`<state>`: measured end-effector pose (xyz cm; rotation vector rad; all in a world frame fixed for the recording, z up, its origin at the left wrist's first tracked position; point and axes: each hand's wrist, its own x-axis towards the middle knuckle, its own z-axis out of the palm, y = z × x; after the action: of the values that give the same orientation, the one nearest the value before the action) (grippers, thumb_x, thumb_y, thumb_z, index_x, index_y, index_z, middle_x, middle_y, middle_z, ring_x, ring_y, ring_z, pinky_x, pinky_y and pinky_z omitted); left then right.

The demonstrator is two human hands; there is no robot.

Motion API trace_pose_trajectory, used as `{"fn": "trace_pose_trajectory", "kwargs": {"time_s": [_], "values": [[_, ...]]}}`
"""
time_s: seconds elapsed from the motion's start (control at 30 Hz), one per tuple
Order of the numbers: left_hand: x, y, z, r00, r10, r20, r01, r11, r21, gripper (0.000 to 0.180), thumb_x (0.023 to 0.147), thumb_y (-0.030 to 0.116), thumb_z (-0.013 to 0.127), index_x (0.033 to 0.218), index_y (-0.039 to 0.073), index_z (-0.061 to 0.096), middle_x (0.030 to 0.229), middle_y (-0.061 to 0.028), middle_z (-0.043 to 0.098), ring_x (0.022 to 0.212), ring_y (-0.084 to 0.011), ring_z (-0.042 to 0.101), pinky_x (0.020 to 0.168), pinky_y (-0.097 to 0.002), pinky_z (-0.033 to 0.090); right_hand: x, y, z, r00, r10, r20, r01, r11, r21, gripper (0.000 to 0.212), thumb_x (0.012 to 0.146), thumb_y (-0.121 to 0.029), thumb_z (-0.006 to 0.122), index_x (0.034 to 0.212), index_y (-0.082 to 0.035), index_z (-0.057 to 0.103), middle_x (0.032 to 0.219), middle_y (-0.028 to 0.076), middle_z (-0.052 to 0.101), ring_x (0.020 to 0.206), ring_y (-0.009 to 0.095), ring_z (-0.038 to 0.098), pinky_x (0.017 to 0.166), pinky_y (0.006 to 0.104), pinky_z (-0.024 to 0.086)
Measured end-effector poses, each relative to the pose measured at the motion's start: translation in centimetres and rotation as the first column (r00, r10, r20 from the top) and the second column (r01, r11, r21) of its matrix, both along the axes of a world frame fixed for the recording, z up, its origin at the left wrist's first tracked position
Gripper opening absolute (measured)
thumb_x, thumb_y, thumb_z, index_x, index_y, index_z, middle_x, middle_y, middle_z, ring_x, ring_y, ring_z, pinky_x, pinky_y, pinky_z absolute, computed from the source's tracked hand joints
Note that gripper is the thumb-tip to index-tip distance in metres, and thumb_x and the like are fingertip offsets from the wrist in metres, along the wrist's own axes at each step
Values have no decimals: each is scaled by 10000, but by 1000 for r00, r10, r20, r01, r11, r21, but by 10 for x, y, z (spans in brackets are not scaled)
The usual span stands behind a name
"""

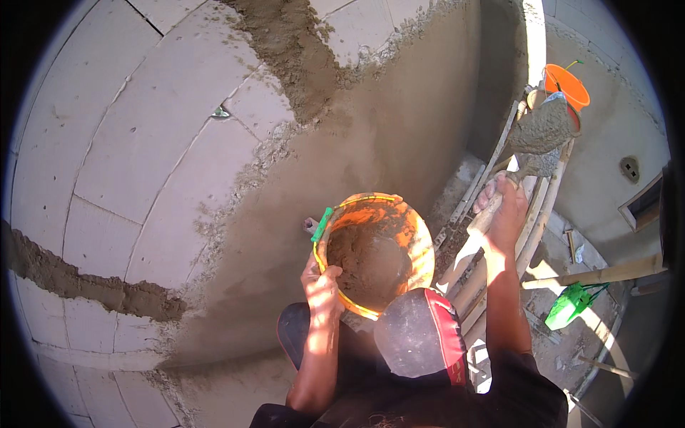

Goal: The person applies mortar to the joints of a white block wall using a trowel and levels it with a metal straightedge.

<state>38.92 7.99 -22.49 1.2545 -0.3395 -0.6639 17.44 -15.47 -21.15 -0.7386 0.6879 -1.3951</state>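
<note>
An orange bucket (426, 246) with a yellow wire handle and green grip stands tilted toward me in front of my knees. Grey-brown mortar (367, 265) coats its inside and lies in the bottom. My left hand (323, 289) is closed around the bucket's near-left rim, thumb over the edge. Out to the right, my right hand (504, 207) grips a trowel (544, 164) by its mortar-smeared handle. A thick heap of wet mortar (536, 132) sits on the trowel's blade, which it mostly hides.
On the left rises a wall of pale blocks (178, 107), partly covered with smooth plaster (399, 143) and rough mortar strips (292, 57). Poles (539, 221) run along the right. Beyond are another orange bucket (571, 84), a green object (569, 307) and a wall box (629, 169).
</note>
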Motion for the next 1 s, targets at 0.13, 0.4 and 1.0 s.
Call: {"fn": "trace_pose_trajectory", "kwargs": {"time_s": [0.13,0.4,1.0], "values": [[8,66,17,976,196,93,-202,978,53,646,696,-143,472,1333,-68,542,1233,-117,593,1086,-201,555,942,-302,423,74,-27,-9,957,-287,47,289,956,-44,131,969,-125,593,997,-37,500,704,57,548,555,111,555,494,270,474],[-1,151,29,809,504,303,-575,788,223,541,700,-115,491,1225,-29,592,1002,-69,643,720,-133,594,636,-238,493,309,60,-109,736,91,-671,-415,844,-341,295,885,-182,670,1059,-4,513,881,283,646,885,490,638,750,551,491],[-4,215,33,838,519,166,-545,802,244,497,691,-103,512,1179,-59,595,1001,-114,664,798,-201,656,713,-295,544,360,-46,-116,892,372,-256,-356,928,106,418,1046,-398,481,890,-11,516,612,59,527,437,192,531,412,368,450]]}}
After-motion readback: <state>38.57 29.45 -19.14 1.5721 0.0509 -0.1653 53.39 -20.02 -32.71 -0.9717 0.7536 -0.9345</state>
